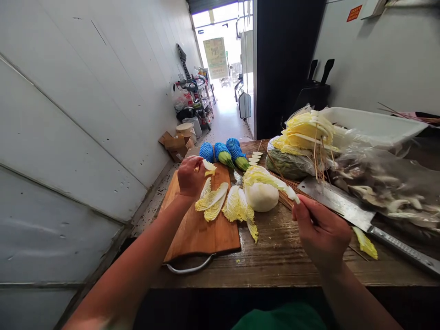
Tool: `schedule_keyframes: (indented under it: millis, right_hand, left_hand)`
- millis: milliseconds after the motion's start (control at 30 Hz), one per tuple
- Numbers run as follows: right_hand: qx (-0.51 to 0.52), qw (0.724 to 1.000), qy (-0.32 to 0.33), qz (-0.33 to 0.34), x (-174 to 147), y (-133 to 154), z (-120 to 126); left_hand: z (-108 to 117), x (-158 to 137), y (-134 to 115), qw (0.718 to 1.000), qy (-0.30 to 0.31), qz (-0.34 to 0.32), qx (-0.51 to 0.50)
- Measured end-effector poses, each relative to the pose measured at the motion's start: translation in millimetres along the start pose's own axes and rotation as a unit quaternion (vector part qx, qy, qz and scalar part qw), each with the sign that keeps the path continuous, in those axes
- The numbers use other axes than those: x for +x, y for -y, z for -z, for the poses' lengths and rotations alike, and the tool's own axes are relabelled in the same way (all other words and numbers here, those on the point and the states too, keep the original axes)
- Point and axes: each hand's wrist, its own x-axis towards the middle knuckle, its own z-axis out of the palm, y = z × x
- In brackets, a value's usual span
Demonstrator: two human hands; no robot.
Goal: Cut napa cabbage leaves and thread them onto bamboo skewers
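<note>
My left hand [191,175] is closed in a pinch on a small piece of pale cabbage leaf [209,165], above the far part of the wooden cutting board [195,236]. My right hand [321,227] grips the white stem end of a napa cabbage leaf [263,176]. The yellow, frilly part of that leaf reaches left over a round, pale peeled vegetable [263,198]. Several loose cabbage leaves [213,201] lie on the board, and more leaves [237,206] overlap its right edge. Behind my right hand lies a bundle of thin wooden skewers [286,200].
A cleaver [347,206] lies on the table's right, its handle toward me. Beyond it are a bag of grey mushrooms [395,183], skewered cabbage [305,130] and a white tray [374,123]. Green vegetables in blue foam nets [233,149] sit at the back edge.
</note>
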Motion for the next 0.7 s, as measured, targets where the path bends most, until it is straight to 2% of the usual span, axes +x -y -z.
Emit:
schedule_keyframes:
  millis: [133,267,367,533,700]
  right_hand:
    - [-0.004,1.0,0.008,0.004,0.7,1.1,-0.9]
    - [-0.003,1.0,0.02,-0.001,1.0,3.3,-1.1]
    - [0.003,1.0,0.025,0.001,0.9,3.7,-2.3]
    - [0.008,1.0,0.023,0.009,1.8,2.9,-4.2]
    - [0.009,1.0,0.021,0.018,2.2,2.7,-2.1]
  left_hand:
    - [16.4,-15.7,-4.1,0.987,0.122,-0.088,0.055]
    - [22.6,-27.1,-16.7,0.932,0.263,-0.182,0.169]
    - [11.3,-30.0,-22.7,0.908,0.35,-0.13,0.188]
    - [-14.6,-20.3,-15.1,0.898,0.401,-0.049,0.172]
    - [-9.9,-4.5,-14.1,0.884,0.449,0.014,0.128]
